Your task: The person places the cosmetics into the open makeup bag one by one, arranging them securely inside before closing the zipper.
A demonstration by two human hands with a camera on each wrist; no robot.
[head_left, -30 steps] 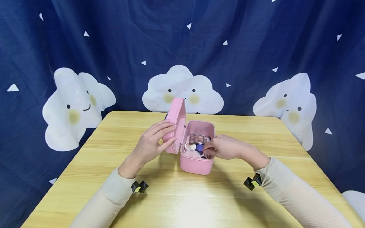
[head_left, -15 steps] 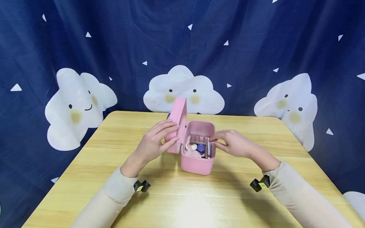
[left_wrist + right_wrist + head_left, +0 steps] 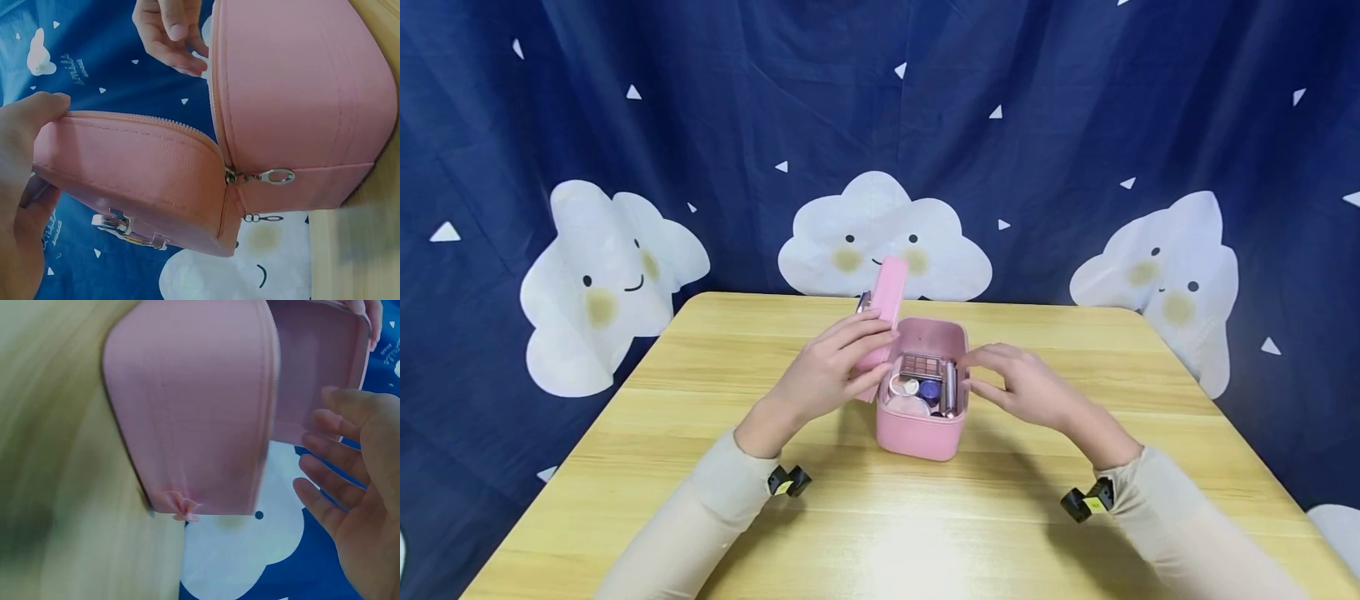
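A pink cosmetic case (image 3: 917,437) stands on the table with its hinged lid (image 3: 889,287) raised on the left. My left hand (image 3: 827,375) grips the lid's edge, thumb on the rim and fingers round the outer side. Zipper pulls (image 3: 277,176) dangle at the joint in the left wrist view. Inside the case lie an eyeshadow palette (image 3: 921,365), a blue round jar (image 3: 929,392), a silver tube (image 3: 951,387) and pale round items (image 3: 907,406). By the right rim, my right hand (image 3: 1026,387) has its fingers spread and relaxed, holding nothing.
The wooden table (image 3: 880,517) runs back to a dark blue curtain (image 3: 880,100) printed with white clouds. A metal-buckled handle (image 3: 128,228) sits on the lid's outer face. A pink bow (image 3: 181,505) decorates the case's side.
The right hand has come out of the case to its right rim, uncovering the silver tube. The left hand has swung the lid rightward, more over the case.
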